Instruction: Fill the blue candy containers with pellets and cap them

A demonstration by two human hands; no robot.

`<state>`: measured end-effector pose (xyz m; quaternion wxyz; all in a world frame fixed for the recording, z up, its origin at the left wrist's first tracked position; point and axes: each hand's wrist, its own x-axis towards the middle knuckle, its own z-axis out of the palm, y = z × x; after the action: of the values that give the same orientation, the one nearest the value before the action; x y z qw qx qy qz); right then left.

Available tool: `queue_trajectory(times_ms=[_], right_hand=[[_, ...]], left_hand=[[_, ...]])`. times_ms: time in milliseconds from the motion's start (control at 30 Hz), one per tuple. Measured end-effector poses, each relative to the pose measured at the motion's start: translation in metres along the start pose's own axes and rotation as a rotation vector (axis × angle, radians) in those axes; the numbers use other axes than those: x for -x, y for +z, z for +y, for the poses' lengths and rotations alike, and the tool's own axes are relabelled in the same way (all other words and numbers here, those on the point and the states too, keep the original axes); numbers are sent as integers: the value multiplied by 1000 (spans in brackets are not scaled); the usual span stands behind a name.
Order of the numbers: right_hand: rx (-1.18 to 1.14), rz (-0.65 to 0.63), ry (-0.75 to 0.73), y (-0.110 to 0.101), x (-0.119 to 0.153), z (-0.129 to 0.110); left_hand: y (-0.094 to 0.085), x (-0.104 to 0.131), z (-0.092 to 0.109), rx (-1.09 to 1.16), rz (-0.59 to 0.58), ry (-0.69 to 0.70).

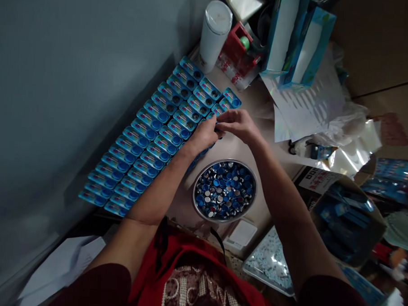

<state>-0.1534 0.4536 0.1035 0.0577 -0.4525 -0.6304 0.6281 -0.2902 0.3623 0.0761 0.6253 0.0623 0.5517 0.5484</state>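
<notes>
Several rows of small blue printed cases (146,123), each with a round spot at one end, stand along the wall side of the table. At the right-hand row, my left hand (205,134) is closed with its fingers bent over the cases. My right hand (238,124) meets it there, thumb and fingers pinched together. Whatever sits between the fingertips is too small or hidden to make out. Some round spots look dark, others blue. Below my hands, between my forearms, is a round metal bowl (194,188) full of small round blue and silver caps (224,190).
A white tumbler (214,36), a red tape dispenser (240,48) and blue open boxes (308,49) stand at the back. Papers and plastic (300,107) lie to the right, beside a carton (348,218). A tray with speckled contents (272,259) sits near my right arm.
</notes>
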Motion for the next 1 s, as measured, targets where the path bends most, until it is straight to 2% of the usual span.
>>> queue_trajectory(times_ms=[67, 167, 233, 300, 400, 500, 633, 733, 800, 867, 933, 1000], right_hand=[[168, 121, -48, 4, 1, 0], [384, 342, -72, -6, 2, 3], [439, 451, -68, -16, 0, 6], [532, 496, -62, -22, -5, 9], [742, 449, -28, -20, -16, 13], [853, 419, 8, -19, -35, 20], [906, 322, 118, -34, -71, 29], [928, 298, 152, -42, -81, 25], [951, 317, 111, -35, -69, 17], [921, 348, -9, -20, -46, 10], [737, 359, -152, -2, -20, 9], [442, 295, -224, 13, 2, 14]], left_hand=[[1, 0, -1, -159, -21, 51], [-2, 7, -1, -327, -106, 115], [-9, 14, 0, -346, -78, 165], [-19, 20, 1, -320, -2, 207], [-32, 26, 3, -265, 68, 184], [-37, 26, 0, -235, 113, 165], [-34, 22, -8, -195, 154, 230], [-27, 21, -13, -113, 220, 237], [-20, 21, -14, -45, 277, 209], [-13, 23, -14, 5, 308, 167], [-7, 23, -13, 44, 308, 134], [-4, 24, -13, 102, 281, 99]])
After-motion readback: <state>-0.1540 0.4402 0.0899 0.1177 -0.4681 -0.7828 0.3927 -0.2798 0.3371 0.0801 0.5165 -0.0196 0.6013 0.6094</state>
